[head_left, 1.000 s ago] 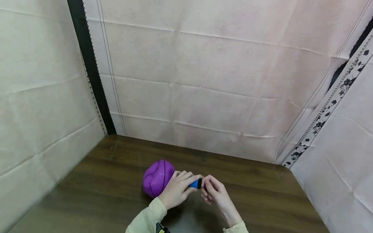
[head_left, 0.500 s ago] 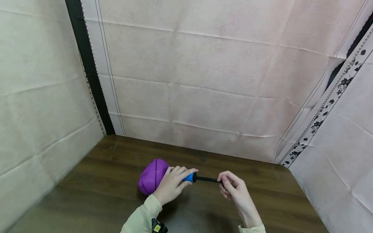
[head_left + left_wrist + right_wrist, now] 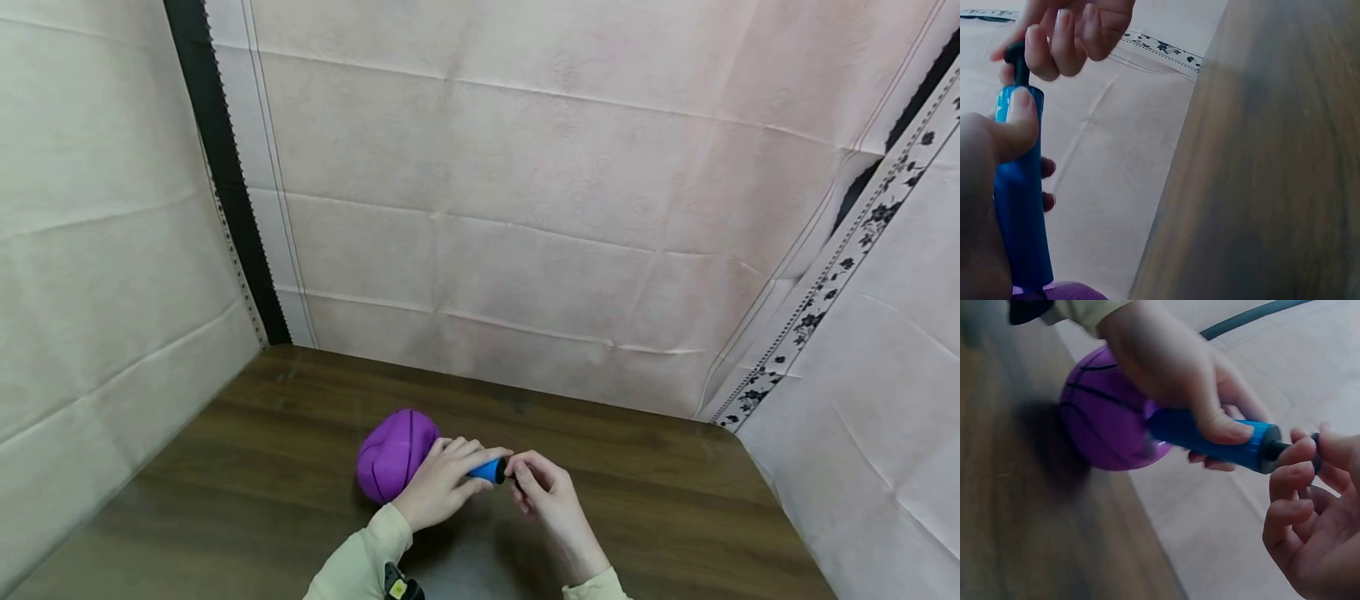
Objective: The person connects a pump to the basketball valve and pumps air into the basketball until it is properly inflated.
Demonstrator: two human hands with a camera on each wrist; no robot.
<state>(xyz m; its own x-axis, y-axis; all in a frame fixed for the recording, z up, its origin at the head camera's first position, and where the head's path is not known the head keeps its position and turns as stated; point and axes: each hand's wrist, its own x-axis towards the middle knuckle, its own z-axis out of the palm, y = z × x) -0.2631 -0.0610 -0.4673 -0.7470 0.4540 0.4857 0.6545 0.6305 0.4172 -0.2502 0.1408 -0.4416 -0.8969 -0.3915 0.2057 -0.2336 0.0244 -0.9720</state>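
A purple ball [image 3: 396,457] with black lines, its surface dented, lies on the table to the left of both hands. My left hand [image 3: 437,492] grips the blue barrel of a hand pump [image 3: 1210,439], whose far end meets the ball in the right wrist view. The thumb lies along the barrel near its black cap. My right hand [image 3: 551,508] pinches the black plunger handle [image 3: 1015,54] at the pump's other end. Only a short piece of the plunger rod shows between handle and cap.
The brown wood-grain table [image 3: 675,500] is bordered by pale creased cloth walls [image 3: 487,208] at the back and both sides. A black strip [image 3: 232,183] runs down the back left corner. A dark device [image 3: 402,583] sits at the left sleeve.
My right hand pulled the plunger out to the right, baring a long black rod, then came back left so the rod is nearly all inside. The left hand and ball shifted slightly left.
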